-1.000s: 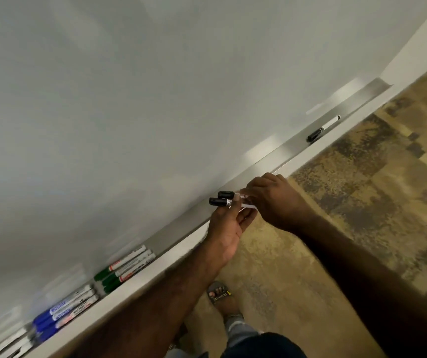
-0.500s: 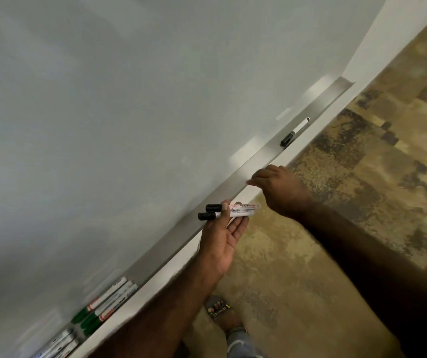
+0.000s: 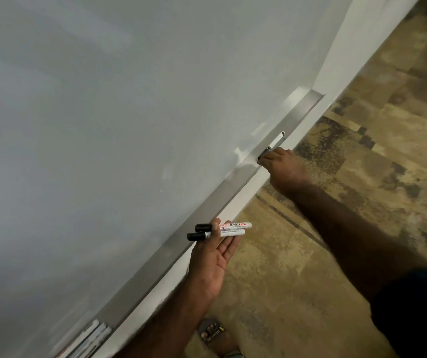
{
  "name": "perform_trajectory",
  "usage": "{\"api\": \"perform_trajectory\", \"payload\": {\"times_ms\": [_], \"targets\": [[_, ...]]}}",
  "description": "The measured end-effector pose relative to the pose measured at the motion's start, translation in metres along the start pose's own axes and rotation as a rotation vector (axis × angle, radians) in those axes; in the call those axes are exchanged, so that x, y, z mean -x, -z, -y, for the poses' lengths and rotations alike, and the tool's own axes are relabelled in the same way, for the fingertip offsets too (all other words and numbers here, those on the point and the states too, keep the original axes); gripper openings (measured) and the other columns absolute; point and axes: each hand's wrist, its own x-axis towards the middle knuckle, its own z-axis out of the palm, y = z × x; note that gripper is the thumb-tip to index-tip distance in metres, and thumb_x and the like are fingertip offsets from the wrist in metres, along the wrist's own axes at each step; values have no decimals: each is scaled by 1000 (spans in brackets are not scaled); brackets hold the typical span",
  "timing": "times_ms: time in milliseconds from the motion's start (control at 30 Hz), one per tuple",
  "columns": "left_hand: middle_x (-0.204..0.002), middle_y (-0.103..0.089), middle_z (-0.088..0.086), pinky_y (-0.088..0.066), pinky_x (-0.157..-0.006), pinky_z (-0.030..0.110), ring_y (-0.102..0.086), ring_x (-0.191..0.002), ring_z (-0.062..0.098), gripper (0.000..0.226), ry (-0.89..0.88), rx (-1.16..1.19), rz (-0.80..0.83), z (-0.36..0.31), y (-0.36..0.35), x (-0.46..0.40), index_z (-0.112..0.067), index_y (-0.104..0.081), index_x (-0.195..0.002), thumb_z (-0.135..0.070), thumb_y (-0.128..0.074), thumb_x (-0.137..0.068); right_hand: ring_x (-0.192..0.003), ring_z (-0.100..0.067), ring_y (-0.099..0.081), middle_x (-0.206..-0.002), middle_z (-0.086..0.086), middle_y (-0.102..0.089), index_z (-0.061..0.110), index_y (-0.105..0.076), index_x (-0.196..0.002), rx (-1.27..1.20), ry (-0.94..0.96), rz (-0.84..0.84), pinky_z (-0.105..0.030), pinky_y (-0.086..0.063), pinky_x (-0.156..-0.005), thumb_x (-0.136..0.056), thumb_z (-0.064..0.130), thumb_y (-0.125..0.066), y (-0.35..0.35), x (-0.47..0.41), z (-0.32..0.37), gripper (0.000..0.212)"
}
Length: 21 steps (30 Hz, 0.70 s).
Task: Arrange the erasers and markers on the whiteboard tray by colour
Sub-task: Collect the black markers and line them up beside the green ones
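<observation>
we see two black-capped markers [image 3: 220, 229] lying side by side across our left hand [image 3: 211, 262], caps pointing toward the whiteboard [image 3: 129, 125], white barrels sticking out past the fingertips. the left hand is palm up just off the front edge of the tray [image 3: 207, 210], about midway along its visible length; the thumb presses over the barrels and the fingers [image 3: 229, 248] beneath are nearly straight, so the pair is pinched between thumb and fingers.

farther along, toward the tray's far right end, a third black-capped marker [image 3: 271, 145] lies in the tray, lengthwise, its cap end nearest us. our right hand [image 3: 283, 167] is at that cap end, knuckles up, fingers curled down at the tray's front edge; they touch or nearly touch the cap, but we cannot tell whether they already grip it.

at the tray's near left end, by the bottom edge of the view, several more markers [image 3: 88, 339] lie packed together, too blurred to name their colours.

below the tray is a mottled brown floor [image 3: 362, 151], with a sandalled foot [image 3: 213, 334] on it.
</observation>
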Motion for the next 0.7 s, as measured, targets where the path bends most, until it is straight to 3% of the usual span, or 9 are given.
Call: {"api": "perform_trajectory", "payload": {"times_ms": [300, 467, 700], "targets": [[-125, -72, 25, -62, -91, 39, -70, -118, 37, 43, -1, -28, 14, 5, 2, -1, -5, -60, -130, -22, -65, -91, -117, -31, -59, -124, -7, -70, 11, -70, -120, 51, 0, 6, -44, -49, -96, -88, -1, -52, -4, -29, -23, 39], [-121, -74, 24, -64, -83, 35, -72, -114, 35, 44, 6, -22, 19, 7, 5, -4, -5, -60, -130, -23, -66, -89, -116, -28, -59, -125, -3, -69, 17, -71, -121, 93, -12, 67, -42, -48, -98, -94, 9, -54, -10, -38, -25, 33], [-123, -73, 24, -63, -85, 37, -71, -115, 35, 46, 2, -34, 5, 4, 15, -6, -5, -60, -132, -23, -67, -90, -118, -25, -57, -129, 2, -69, 25, -72, -121, 63, -8, 80, -43, -47, -98, -89, 1, -54, -16, -44, -41, 44]]}}
